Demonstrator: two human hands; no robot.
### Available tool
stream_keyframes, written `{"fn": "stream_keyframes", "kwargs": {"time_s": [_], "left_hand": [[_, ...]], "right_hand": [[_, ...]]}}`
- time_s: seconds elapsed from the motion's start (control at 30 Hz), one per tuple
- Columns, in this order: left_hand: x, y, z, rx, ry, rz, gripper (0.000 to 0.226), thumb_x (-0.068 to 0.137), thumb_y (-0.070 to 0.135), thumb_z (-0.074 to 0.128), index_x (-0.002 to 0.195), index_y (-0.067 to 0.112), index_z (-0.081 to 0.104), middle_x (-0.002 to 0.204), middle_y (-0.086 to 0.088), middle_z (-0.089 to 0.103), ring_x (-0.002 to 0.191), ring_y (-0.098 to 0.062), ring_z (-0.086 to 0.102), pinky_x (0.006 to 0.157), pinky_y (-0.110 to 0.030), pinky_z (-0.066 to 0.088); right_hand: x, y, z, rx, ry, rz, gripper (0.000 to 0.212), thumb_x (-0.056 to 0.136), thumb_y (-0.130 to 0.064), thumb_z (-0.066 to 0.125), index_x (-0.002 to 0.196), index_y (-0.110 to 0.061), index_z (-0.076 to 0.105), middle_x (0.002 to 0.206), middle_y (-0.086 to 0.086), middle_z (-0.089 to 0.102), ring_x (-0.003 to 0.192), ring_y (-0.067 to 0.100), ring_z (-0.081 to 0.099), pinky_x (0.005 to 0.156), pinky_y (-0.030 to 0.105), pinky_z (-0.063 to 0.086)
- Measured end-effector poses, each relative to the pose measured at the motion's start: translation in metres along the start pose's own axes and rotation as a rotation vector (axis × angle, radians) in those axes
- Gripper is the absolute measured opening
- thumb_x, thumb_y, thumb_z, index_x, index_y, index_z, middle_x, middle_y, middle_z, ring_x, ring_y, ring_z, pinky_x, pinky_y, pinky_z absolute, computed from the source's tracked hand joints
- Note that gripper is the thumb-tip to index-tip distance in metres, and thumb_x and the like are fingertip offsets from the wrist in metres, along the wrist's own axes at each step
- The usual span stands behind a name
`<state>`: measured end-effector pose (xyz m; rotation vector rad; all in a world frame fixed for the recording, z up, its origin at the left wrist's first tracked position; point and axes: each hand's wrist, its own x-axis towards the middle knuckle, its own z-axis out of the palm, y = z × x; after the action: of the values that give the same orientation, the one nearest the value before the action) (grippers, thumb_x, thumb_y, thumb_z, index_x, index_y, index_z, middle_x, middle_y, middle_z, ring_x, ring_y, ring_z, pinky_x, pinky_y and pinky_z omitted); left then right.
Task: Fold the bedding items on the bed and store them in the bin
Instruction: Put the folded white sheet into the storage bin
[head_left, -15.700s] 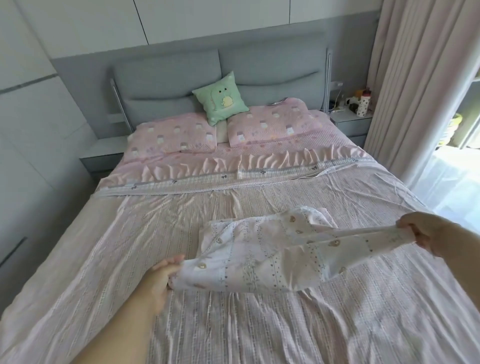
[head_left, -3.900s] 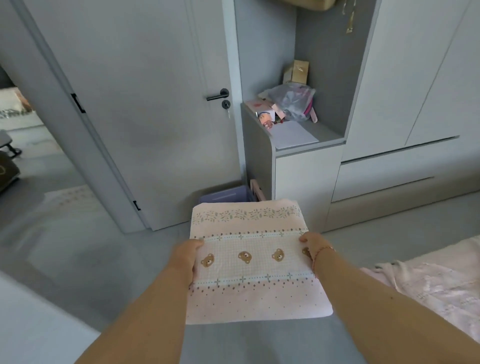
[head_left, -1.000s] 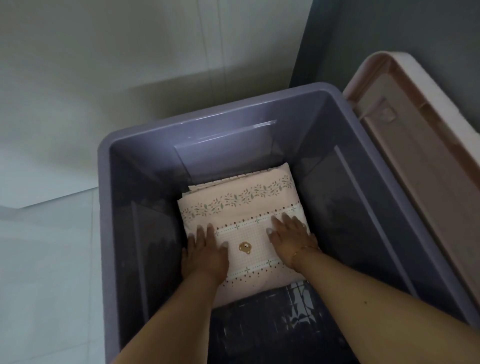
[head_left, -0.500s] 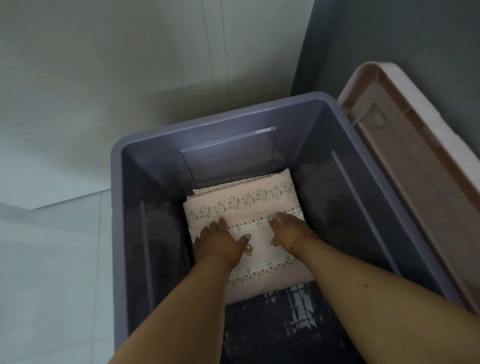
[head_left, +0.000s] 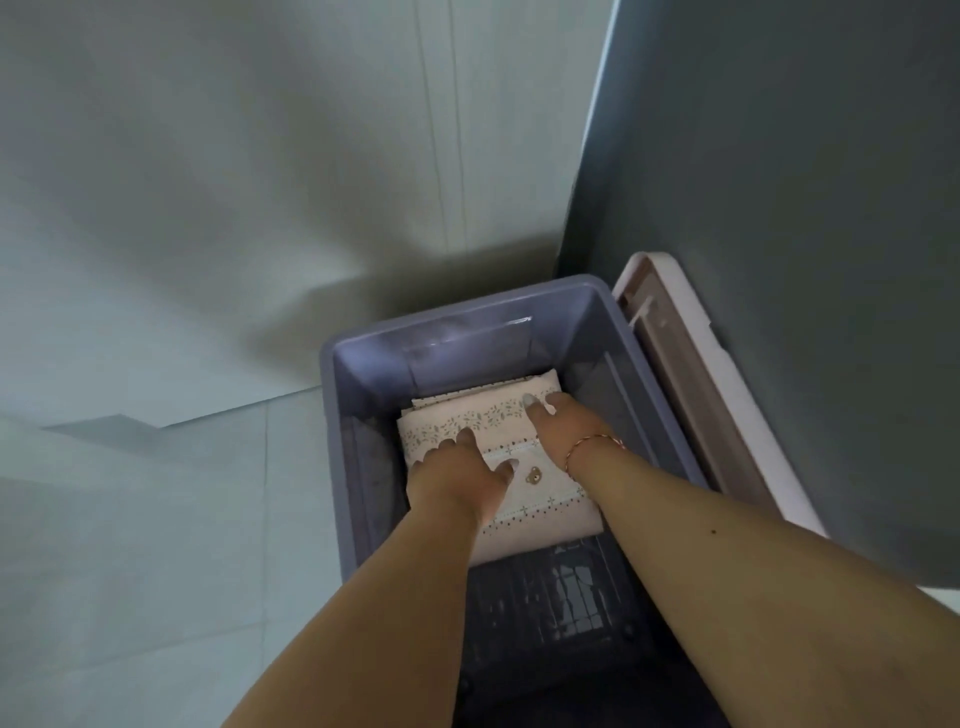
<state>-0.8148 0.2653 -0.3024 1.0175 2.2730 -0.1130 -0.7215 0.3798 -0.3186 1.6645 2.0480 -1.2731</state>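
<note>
The folded bedding (head_left: 540, 499) lies flat at the far end of the purple bin (head_left: 332, 426), its long axis running away from the person. The left hand (head_left: 457, 480) and right hand (head_left: 563, 431) rest on top, fingers (head_left: 535, 405) straight and spread, pinching nothing; the right reaches farther, near the far edge.

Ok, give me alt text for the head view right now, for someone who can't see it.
Both hands, left hand and right hand, rest flat on a folded pink bear-print bedding item lying inside an open purple storage bin. The bin's pink lid leans against a grey cabinet side to the right; pale floor tiles lie to the left.
</note>
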Motion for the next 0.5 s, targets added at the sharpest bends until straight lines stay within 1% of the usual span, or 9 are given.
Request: {"fn": "stream_keyframes", "kwargs": {"time_s": [0.07,0.13,0.27,0.33,0.37,0.4,0.43,0.5], "left_hand": [[-0.024,0.004,-0.021,0.005,0.012,0.002,0.078,0.091,0.063,0.037,0.151,0.018,0.019,0.145,-0.007,0.043,0.129,-0.029,0.045,0.102,-0.043,0.042],[-0.049,0.008,-0.043,0.018,0.033,0.003,0.078,0.09,0.064,0.037,0.151,0.018,0.021,0.143,-0.006,0.046,0.127,-0.029,0.047,0.1,-0.044,0.043],[-0.101,0.02,-0.091,0.007,0.067,-0.004,0.069,0.089,0.062,0.041,0.144,0.02,0.032,0.133,-0.004,0.055,0.12,-0.028,0.053,0.098,-0.044,0.045],[-0.128,0.027,-0.113,-0.026,0.077,-0.004,0.064,0.088,0.06,0.044,0.138,0.021,0.037,0.126,-0.002,0.06,0.116,-0.027,0.056,0.098,-0.045,0.045],[-0.141,0.03,-0.123,-0.036,0.082,-0.008,0.062,0.087,0.061,0.044,0.136,0.022,0.039,0.123,-0.001,0.062,0.115,-0.026,0.057,0.098,-0.045,0.045],[-0.154,0.033,-0.133,-0.039,0.084,-0.013,0.063,0.086,0.062,0.044,0.135,0.023,0.04,0.121,0.0,0.063,0.114,-0.026,0.057,0.098,-0.046,0.045],[-0.166,0.037,-0.144,-0.033,0.088,-0.015,0.063,0.086,0.062,0.043,0.135,0.024,0.04,0.121,0.001,0.063,0.114,-0.025,0.057,0.098,-0.045,0.045],[-0.191,0.045,-0.166,-0.011,0.111,-0.013,0.062,0.087,0.061,0.043,0.136,0.024,0.039,0.12,0.001,0.064,0.116,-0.025,0.056,0.098,-0.044,0.044]], "right_hand": [[-0.024,-0.011,-0.016,0.024,-0.003,0.002,0.062,0.097,-0.055,0.026,0.145,-0.016,0.034,0.147,0.012,0.039,0.129,0.032,0.042,0.103,0.037,0.036],[-0.05,-0.022,-0.033,0.042,-0.007,-0.003,0.061,0.097,-0.056,0.026,0.142,-0.017,0.037,0.142,0.012,0.045,0.122,0.031,0.048,0.091,0.034,0.041],[-0.106,-0.042,-0.071,0.05,-0.005,0.005,0.06,0.096,-0.056,0.026,0.14,-0.017,0.038,0.129,0.015,0.054,0.105,0.03,0.056,0.07,0.029,0.043],[-0.137,-0.052,-0.092,0.074,-0.016,0.006,0.058,0.097,-0.055,0.026,0.139,-0.017,0.038,0.125,0.016,0.055,0.096,0.027,0.057,0.06,0.027,0.045],[-0.152,-0.057,-0.101,0.094,-0.025,0.001,0.056,0.097,-0.054,0.026,0.137,-0.018,0.04,0.122,0.016,0.056,0.093,0.026,0.056,0.059,0.027,0.048],[-0.167,-0.063,-0.111,0.11,-0.028,-0.007,0.055,0.097,-0.054,0.027,0.134,-0.017,0.042,0.118,0.015,0.057,0.092,0.027,0.057,0.063,0.03,0.051],[-0.181,-0.068,-0.121,0.106,-0.017,-0.019,0.053,0.097,-0.053,0.028,0.131,-0.016,0.045,0.115,0.015,0.058,0.094,0.028,0.058,0.07,0.033,0.052],[-0.206,-0.079,-0.141,0.04,0.026,-0.04,0.052,0.097,-0.052,0.028,0.129,-0.016,0.047,0.118,0.014,0.058,0.103,0.03,0.058,0.083,0.036,0.047]]}}
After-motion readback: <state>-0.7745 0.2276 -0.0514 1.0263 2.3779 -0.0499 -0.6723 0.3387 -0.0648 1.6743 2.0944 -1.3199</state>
